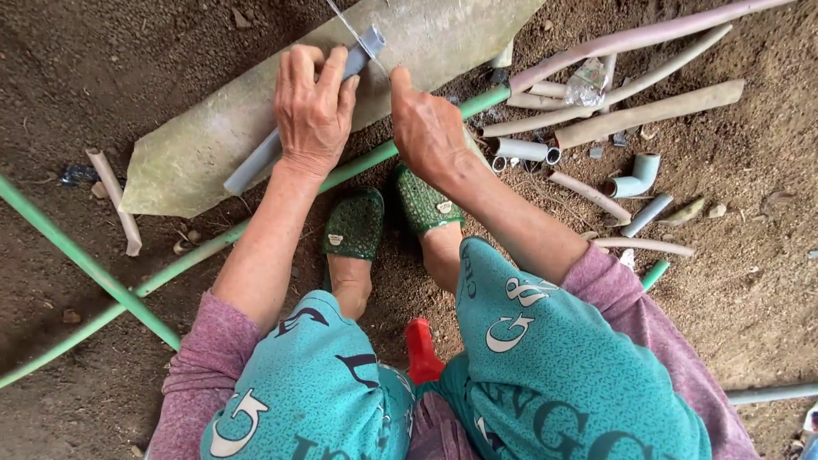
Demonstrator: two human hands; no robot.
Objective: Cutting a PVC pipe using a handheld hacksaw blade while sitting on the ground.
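Head view shows a person crouched over bare brown soil, both arms reaching forward past knees clad in teal patterned trousers (545, 366). The left hand (313, 111) is clenched over a grey plastic pipe (252, 169), pressing it down onto a flat, pale slab (204, 145) that lies tilted on the ground. The pipe runs from below and to the left of that hand up past its fingers, where a grey fitting (371, 39) caps the far end just beyond the fingertips.

The right hand (426, 128) sits just beside the left, to its right, fingers curled with the thumb pointing up toward the fitting. A thin, light blade or wire (345, 21) slants across the fitting just above this thumb; whether the right hand is grasping it cannot be told, since the fingers hide the grip.

Under both wrists a long green pipe (196, 255) runs diagonally, crossing behind the hands and over the soil. Nearer the body than the hands, two feet in green perforated slippers (354, 223) rest on the dirt. A red object (421, 349) stands between the knees. To the right of the right hand lies a scatter of pale pipe offcuts (648, 111) and a grey elbow joint (637, 177).
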